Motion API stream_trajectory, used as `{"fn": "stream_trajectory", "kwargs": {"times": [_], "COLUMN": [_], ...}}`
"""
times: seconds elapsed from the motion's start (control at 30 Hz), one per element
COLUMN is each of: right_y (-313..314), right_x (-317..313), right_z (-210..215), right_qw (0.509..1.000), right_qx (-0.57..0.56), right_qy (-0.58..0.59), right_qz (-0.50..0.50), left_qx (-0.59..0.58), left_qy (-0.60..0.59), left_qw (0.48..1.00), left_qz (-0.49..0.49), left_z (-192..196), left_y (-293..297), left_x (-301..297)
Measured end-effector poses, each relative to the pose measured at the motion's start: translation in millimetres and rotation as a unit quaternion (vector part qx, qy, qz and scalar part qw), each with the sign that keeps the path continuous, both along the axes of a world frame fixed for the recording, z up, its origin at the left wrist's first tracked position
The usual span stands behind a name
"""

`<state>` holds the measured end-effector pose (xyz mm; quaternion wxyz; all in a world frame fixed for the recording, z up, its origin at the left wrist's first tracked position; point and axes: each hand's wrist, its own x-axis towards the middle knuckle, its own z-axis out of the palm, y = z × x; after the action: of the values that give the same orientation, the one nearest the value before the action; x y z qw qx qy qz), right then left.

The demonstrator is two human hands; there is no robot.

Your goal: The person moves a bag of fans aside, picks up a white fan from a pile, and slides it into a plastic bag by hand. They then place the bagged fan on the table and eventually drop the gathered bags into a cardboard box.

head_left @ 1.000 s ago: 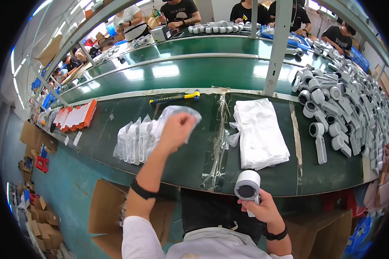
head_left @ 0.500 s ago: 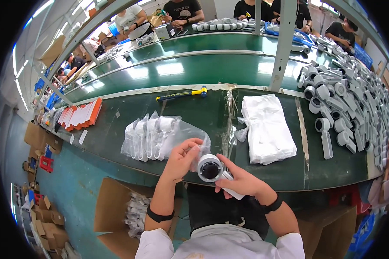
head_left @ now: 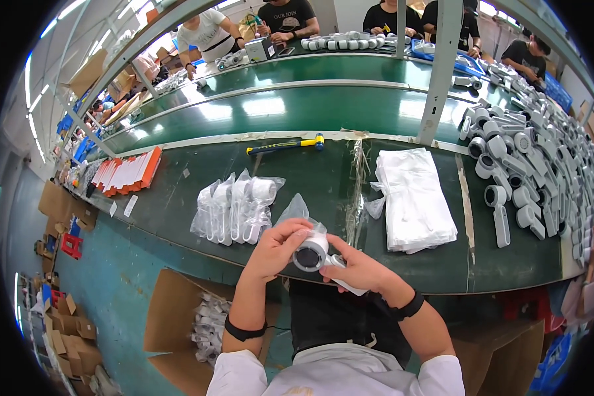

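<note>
Near the front edge of the bench, I hold a white handheld device with a round, dark-faced head and a straight handle. My right hand is closed around its handle, which slants down to the right. Beside the head, my left hand pinches a clear plastic bag, whose loose end stands up beyond the fingers. The bag meets the upper side of the head; how far it covers it, I cannot tell. Several bagged devices lie in a row to the left. A stack of white bags lies to the right.
A yellow-and-black hammer lies farther back. Orange-edged card pieces sit at the left, and a heap of unbagged devices covers the right end. Below the bench stands a cardboard box with bagged pieces. Other people work across the green conveyor.
The plastic bag, earlier stretched out left toward the bagged row, now stands gathered at the device's head. The device has tilted and shifted slightly left, and my hands have come closer together.
</note>
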<state>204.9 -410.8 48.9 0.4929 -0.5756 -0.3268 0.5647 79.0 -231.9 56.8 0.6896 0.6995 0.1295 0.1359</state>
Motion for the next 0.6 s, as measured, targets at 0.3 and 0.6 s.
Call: {"fn": "stream_trajectory", "kwargs": {"times": [0.3,0.6], "right_y": [8.4,14.2], "right_x": [-12.3,-9.3], "right_z": [-1.4,-43.0], "right_qw": [0.985,0.955], "right_qx": [-0.057,0.106], "right_qy": [-0.108,-0.072], "right_qz": [-0.123,-0.269], "left_qx": [0.403,0.412], "left_qy": [-0.096,-0.189], "left_qw": [0.896,0.883], "left_qz": [0.159,0.123], "left_z": [-7.3,-31.7], "left_y": [-32.6,-77.8], "left_x": [6.4,-0.5]}}
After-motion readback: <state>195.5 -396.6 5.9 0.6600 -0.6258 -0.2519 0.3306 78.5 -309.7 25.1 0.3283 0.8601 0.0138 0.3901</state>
